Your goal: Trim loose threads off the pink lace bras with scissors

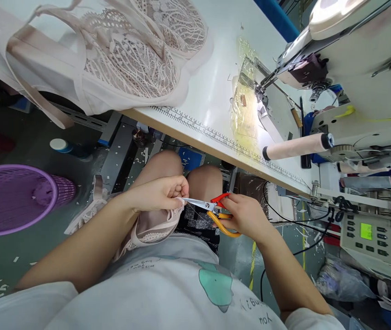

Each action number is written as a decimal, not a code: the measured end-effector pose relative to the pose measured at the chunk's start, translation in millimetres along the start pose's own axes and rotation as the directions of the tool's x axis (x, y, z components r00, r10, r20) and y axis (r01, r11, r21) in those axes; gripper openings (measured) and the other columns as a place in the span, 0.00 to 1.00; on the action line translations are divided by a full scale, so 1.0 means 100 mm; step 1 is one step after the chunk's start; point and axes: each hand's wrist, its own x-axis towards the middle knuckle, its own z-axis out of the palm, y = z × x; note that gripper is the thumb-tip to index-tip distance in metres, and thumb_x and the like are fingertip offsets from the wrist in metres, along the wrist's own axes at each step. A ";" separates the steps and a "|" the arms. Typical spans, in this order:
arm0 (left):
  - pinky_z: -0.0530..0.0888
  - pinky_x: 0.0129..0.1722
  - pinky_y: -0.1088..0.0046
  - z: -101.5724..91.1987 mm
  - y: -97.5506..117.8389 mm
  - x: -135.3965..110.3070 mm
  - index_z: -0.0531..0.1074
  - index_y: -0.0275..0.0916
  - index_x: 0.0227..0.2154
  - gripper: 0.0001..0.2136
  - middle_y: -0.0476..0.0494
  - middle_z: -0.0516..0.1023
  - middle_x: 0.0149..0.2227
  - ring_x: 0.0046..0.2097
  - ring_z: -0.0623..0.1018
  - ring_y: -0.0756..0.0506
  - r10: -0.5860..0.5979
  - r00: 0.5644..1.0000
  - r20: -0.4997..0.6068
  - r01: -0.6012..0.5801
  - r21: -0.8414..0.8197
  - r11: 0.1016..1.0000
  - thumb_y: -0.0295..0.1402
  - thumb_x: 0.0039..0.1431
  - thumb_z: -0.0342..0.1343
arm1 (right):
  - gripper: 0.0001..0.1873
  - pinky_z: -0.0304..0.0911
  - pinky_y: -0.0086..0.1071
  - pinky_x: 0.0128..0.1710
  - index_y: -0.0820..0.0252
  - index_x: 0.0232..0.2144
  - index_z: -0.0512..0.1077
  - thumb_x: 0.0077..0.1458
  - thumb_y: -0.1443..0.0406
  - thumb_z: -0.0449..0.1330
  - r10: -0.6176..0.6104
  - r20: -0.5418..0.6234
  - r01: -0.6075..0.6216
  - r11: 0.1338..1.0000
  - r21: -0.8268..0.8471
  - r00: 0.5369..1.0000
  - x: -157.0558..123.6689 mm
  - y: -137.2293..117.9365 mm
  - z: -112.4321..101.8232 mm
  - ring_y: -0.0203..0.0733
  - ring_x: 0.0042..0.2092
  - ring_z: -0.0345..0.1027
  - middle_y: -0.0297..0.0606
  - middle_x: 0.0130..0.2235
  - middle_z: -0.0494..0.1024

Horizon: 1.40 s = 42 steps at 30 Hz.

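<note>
Over my lap, my left hand (pixel 171 192) is closed on the edge of a pale pink lace bra (pixel 154 233), which drapes across my thigh. My right hand (pixel 245 213) grips a pair of scissors (pixel 202 204) with one red and one orange handle. The blades point left, and their tips reach the fabric edge beside my left fingertips. Whether the tips have thread or cloth between them is too small to tell. Another part of pale lace fabric (pixel 87 215) hangs beyond my left forearm.
More beige lace bras (pixel 129 59) lie on the white table (pixel 216 91), whose front edge carries a printed ruler. A sewing machine (pixel 353 68) with a lit needle area stands at right, near a fabric roll (pixel 298 146) and control panel (pixel 370 233). A purple basket (pixel 54 192) sits at left.
</note>
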 end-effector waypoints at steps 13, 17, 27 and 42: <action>0.65 0.25 0.77 0.00 -0.02 0.00 0.61 0.38 0.28 0.08 0.51 0.68 0.28 0.28 0.67 0.53 0.010 1.000 0.010 -0.010 0.001 1.000 0.25 0.43 0.52 | 0.26 0.50 0.28 0.26 0.61 0.32 0.70 0.48 0.45 0.52 0.015 0.037 -0.016 1.000 0.009 0.999 -0.01 -0.01 -0.03 0.36 0.28 0.62 0.37 0.27 0.70; 0.64 0.24 0.78 0.00 -0.01 0.00 0.61 0.38 0.28 0.08 0.52 0.68 0.28 0.27 0.67 0.53 0.003 1.000 0.009 -0.003 0.003 1.000 0.25 0.43 0.53 | 0.25 0.50 0.28 0.27 0.61 0.32 0.70 0.48 0.45 0.52 0.018 0.051 -0.018 1.000 0.010 0.999 0.00 -0.01 -0.04 0.36 0.28 0.63 0.38 0.27 0.70; 0.63 0.25 0.77 0.00 -0.02 0.00 0.60 0.37 0.29 0.07 0.51 0.67 0.28 0.26 0.65 0.54 -0.010 1.000 0.016 0.009 0.024 1.000 0.26 0.45 0.53 | 0.24 0.49 0.27 0.26 0.60 0.31 0.70 0.46 0.45 0.55 0.022 0.058 -0.022 1.000 0.000 0.998 -0.03 0.02 0.00 0.37 0.28 0.63 0.37 0.27 0.71; 0.64 0.24 0.78 0.00 -0.02 0.01 0.61 0.37 0.28 0.08 0.52 0.68 0.28 0.26 0.66 0.54 -0.011 1.000 -0.006 0.011 -0.019 1.000 0.27 0.44 0.54 | 0.24 0.48 0.28 0.26 0.62 0.30 0.69 0.51 0.46 0.50 -0.008 -0.003 0.008 1.000 -0.003 1.000 0.00 0.04 0.08 0.36 0.27 0.62 0.37 0.25 0.69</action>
